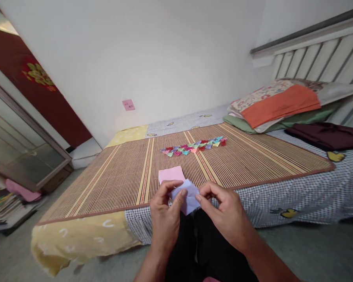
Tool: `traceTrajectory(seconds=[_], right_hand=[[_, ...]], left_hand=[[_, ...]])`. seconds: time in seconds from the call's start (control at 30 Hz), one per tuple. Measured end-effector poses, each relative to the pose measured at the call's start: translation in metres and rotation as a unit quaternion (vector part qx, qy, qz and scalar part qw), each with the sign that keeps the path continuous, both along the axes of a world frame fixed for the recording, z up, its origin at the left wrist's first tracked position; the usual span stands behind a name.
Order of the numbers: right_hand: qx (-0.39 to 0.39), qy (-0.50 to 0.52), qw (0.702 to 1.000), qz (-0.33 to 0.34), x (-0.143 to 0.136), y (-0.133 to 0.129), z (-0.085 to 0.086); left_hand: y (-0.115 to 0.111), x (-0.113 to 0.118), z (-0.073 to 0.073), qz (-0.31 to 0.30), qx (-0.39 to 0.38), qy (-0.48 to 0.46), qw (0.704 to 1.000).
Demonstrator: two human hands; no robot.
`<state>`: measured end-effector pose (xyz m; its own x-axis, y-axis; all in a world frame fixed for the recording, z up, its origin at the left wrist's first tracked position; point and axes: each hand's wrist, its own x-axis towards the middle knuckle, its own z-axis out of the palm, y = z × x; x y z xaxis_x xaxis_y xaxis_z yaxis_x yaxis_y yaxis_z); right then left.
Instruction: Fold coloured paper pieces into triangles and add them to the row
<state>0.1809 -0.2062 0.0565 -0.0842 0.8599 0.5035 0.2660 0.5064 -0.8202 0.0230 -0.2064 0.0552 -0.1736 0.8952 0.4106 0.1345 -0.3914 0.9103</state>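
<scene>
A sheet of lavender paper [190, 201] with faint crease lines is held between both hands, above my lap at the bed's front edge. My left hand [167, 211] pinches its left side, thumb on top. At the right corner, my right hand [223, 207] grips the paper between thumb and forefinger. Just beyond the hands, pink paper [171, 173] lies flat on the striped mat [117, 180]. Farther back on the mat rests a row of small folded paper pieces [194, 148] in many colours.
Pillows [282, 105], one with an orange band, are stacked at the back right beside a dark folded cloth [326, 135]. A radiator [320, 55] stands behind them. A pink note [128, 105] is on the white wall. Books [7, 207] are piled at the left.
</scene>
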Motion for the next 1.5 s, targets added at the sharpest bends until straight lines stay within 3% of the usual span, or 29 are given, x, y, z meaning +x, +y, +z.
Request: traceTrajectory(seconds=[0.2,0.43,0.73,0.97,1.17,1.33,1.5], right_hand=[[0.021,-0.014,1.0,0.005,0.0004,-0.0008,0.0005],[0.037,-0.025,0.999,0.018,0.0031,0.0004,0.0008],[0.022,-0.013,0.999,0.026,0.0029,-0.0012,0.0017],[-0.003,0.007,0.999,0.045,0.005,-0.0008,-0.0023],[0.001,0.01,0.998,0.056,0.0051,0.0,-0.0026],[0.014,0.008,0.998,0.056,0.0034,-0.001,-0.0033],[0.022,0.003,0.999,0.048,0.0033,-0.0007,-0.0049]], left_hand=[[-0.0004,-0.0009,0.0024,0.003,0.023,-0.006,1.0],[0.0006,-0.0012,0.0019,-0.012,-0.013,-0.043,0.999],[-0.0003,0.0029,-0.0023,0.018,0.079,0.005,0.997],[-0.0044,-0.0001,-0.0009,0.019,0.023,-0.041,0.999],[-0.0053,-0.0024,0.0013,-0.008,0.052,-0.029,0.998],[-0.0072,-0.0022,0.0022,0.008,0.014,-0.043,0.999],[-0.0057,-0.0023,0.0036,0.0,0.039,-0.043,0.998]])
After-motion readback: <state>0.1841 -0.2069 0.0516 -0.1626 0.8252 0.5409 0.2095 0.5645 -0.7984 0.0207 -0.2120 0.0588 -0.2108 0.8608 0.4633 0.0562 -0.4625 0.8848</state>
